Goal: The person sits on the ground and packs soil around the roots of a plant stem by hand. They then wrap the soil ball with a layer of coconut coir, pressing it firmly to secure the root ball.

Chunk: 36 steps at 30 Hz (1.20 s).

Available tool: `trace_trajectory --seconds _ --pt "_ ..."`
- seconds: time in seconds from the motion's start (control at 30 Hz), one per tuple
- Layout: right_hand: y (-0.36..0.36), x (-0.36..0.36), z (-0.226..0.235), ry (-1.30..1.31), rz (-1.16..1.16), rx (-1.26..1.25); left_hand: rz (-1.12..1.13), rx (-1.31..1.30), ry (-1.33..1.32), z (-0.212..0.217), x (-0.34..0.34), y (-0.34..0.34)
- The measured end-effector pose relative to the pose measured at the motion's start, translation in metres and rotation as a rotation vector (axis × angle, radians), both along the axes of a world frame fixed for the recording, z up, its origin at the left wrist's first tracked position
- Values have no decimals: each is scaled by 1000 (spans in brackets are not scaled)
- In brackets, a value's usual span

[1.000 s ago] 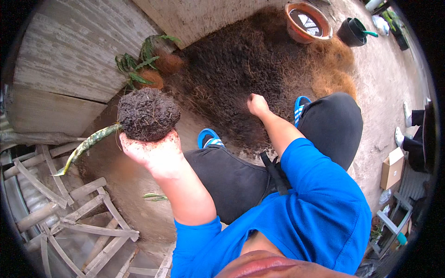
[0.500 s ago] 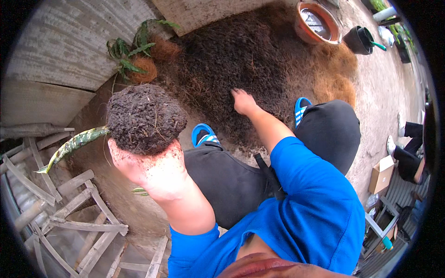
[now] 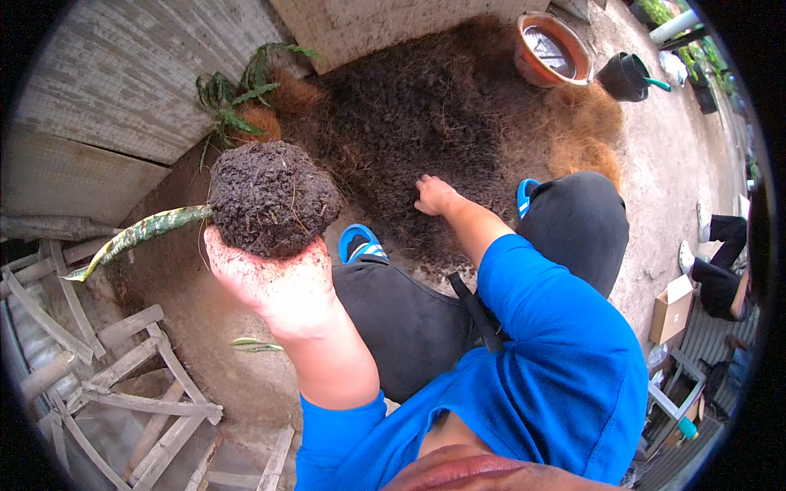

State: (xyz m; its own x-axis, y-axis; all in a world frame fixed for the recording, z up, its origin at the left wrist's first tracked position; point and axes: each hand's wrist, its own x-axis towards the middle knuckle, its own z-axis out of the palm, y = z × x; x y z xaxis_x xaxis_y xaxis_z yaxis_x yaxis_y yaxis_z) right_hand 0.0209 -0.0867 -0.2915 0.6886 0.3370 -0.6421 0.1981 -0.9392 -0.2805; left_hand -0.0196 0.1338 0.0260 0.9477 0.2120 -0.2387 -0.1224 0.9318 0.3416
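My left hand [image 3: 282, 282] is raised palm up at the left, its fingers cupped beneath a round ball of dark soil [image 3: 274, 200] with fibres in it. Out of the ball's left side sticks a long, mottled green and yellow snake plant leaf [image 3: 135, 239]. How far the fingers wrap behind the ball is hidden. In front of me lies a wide heap of dark soil [image 3: 393, 123] mixed with brown fibre. My right hand [image 3: 434, 195] is down at the heap's near part, fingers bent into the soil, the tips partly hidden.
A clay-coloured basin [image 3: 520, 61] of water and a black pot [image 3: 624, 78] with a green handle stand far right, near orange-brown fibre [image 3: 585, 139]. Leafy plants [image 3: 237, 94] lean by the wall. Wooden frames [image 3: 155, 393] lie left. A person's legs [image 3: 716, 254] and a cardboard box [image 3: 671, 309] are right.
My right hand has drawn back a little toward me over the soil, its fingers more bent. The soil ball in my left hand has shifted slightly right.
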Motion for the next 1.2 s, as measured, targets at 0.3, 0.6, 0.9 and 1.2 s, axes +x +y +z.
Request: trace_trajectory --seconds 0.3,0.6,0.9,1.2 --pt "-13 4 5 5 138 -30 -37 -11 42 3 1 -4" --pt "-14 -2 1 43 117 -41 11 26 185 9 8 -13" --pt "-32 -4 -2 1 -27 134 -48 88 127 2 18 -20" --pt "-21 26 44 486 -1372 930 -11 80 294 9 28 -34"
